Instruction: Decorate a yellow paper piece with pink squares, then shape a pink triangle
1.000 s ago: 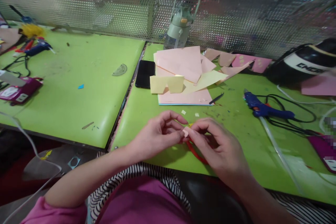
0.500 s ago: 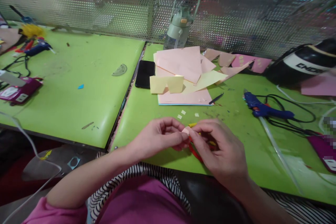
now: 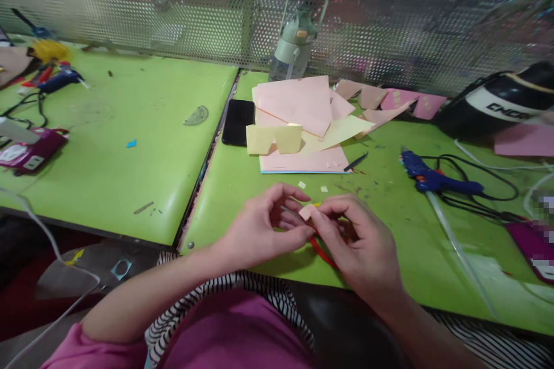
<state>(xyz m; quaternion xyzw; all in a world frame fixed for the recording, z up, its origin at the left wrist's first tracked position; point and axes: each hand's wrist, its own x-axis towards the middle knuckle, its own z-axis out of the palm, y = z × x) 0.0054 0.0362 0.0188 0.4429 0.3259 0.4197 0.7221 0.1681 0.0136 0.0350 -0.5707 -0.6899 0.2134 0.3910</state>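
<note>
My right hand pinches a small pale pink piece of paper between thumb and fingertips. To its left, my left hand is open, with thumb and fingers apart around the near side of the piece. A curved red and yellow object lies partly under my right hand; its kind is hidden. Just beyond the hands, small pale paper scraps lie on the green table.
Pink and yellow paper sheets lie beyond the hands, beside a black phone. Behind stands a green water bottle. At right lie a blue glue gun with its cord and a black bottle. A dark thin tool rests nearby.
My left fingers have spread away from the pink paper piece, which now stays in my right hand's pinch. The left hand covers one scrap seen before.
</note>
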